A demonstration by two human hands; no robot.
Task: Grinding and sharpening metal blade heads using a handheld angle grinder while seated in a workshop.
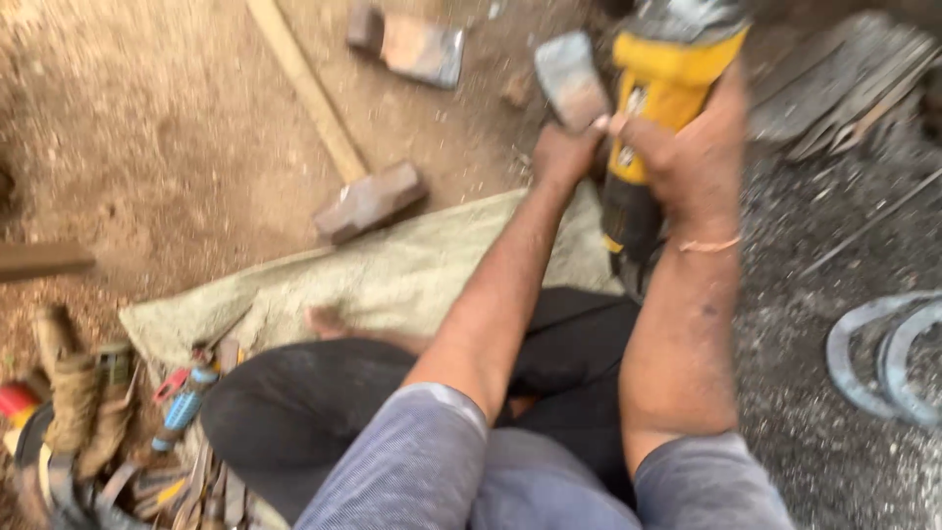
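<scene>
i see the right hand (692,157) wrapped tight around the body of a yellow and black angle grinder (659,108), fingers closed on it, tool pointing away toward the top of the view. the left hand (564,152) pinches a flat grey metal piece (571,79), fingers closed on its lower edge, held just beside the grinder's head. the picture is blurred, so i cannot tell whether metal and grinder touch. both arms reach out over crossed legs in dark trousers. under the legs lies a pale sack cloth (392,275) on bare dirt. a sledgehammer (368,201) with a wooden handle rests at the cloth's far edge; a second hammer head (412,44) lies further off. curved metal strips (883,363) lie on the right, a heap of small tools (147,422) on the left.
</scene>
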